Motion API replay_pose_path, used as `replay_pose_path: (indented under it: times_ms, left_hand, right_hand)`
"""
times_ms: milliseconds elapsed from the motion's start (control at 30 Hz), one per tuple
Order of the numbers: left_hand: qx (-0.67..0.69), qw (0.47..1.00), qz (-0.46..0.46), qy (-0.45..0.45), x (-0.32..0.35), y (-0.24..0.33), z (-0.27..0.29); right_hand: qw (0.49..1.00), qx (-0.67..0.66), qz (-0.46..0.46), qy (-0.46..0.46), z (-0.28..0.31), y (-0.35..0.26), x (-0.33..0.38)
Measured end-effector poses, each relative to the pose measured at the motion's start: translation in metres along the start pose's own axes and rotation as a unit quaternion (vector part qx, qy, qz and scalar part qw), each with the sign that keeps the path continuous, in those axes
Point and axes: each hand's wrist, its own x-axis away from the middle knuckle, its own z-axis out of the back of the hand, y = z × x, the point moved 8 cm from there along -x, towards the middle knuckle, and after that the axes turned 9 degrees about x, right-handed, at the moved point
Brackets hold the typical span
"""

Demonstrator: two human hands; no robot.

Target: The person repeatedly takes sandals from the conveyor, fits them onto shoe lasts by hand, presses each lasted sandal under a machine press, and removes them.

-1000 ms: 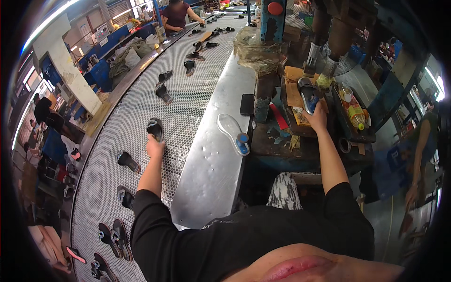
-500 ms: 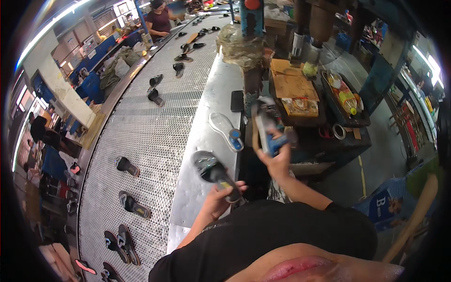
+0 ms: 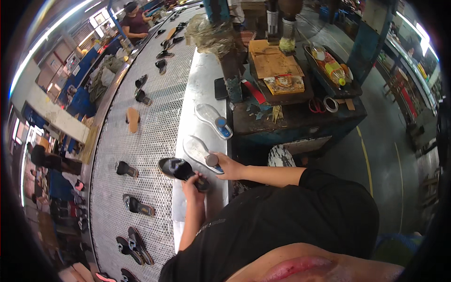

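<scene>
My left hand [image 3: 191, 188] is wrapped round the sandal [image 3: 173, 167], my right hand [image 3: 229, 168] closed on the form's [image 3: 193, 146] heel, both above the ledge [image 3: 202, 89]; I should angle them apart against scuffs.

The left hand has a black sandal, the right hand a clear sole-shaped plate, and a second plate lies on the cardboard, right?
Not quite: in the head view the second plate lies on the metal ledge, not the cardboard. The left hand has a black sandal, the right hand a clear sole-shaped plate.
</scene>
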Motion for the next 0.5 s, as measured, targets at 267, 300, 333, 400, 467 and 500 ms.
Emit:
replay_pose_path:
  times_ms: [267, 300, 333, 400, 467, 500]
  left_hand:
    - [-0.055, 0.992, -0.054, -0.104, 0.082, 0.047, -0.032]
    - [-0.079, 0.985, -0.049, -0.144, 0.082, 0.047, -0.036]
    - [-0.099, 0.977, -0.046, -0.182, 0.082, 0.046, -0.040]
    - [-0.111, 0.972, -0.033, -0.203, 0.077, 0.042, -0.051]
    - [-0.101, 0.976, -0.052, -0.188, 0.075, 0.046, -0.064]
    - [-0.080, 0.980, -0.049, -0.173, 0.073, 0.050, -0.061]
  right_hand:
    - [0.941, -0.050, -0.166, 0.290, 0.057, 0.026, -0.035]
    - [0.944, -0.038, -0.197, 0.260, 0.045, 0.037, -0.049]
    - [0.947, -0.026, -0.227, 0.227, 0.034, 0.048, -0.065]
    - [0.953, -0.097, -0.238, 0.159, 0.034, 0.069, -0.093]
    - [0.956, -0.072, -0.273, 0.078, 0.040, 0.060, -0.105]
    - [0.958, -0.066, -0.265, 0.087, 0.038, 0.054, -0.103]
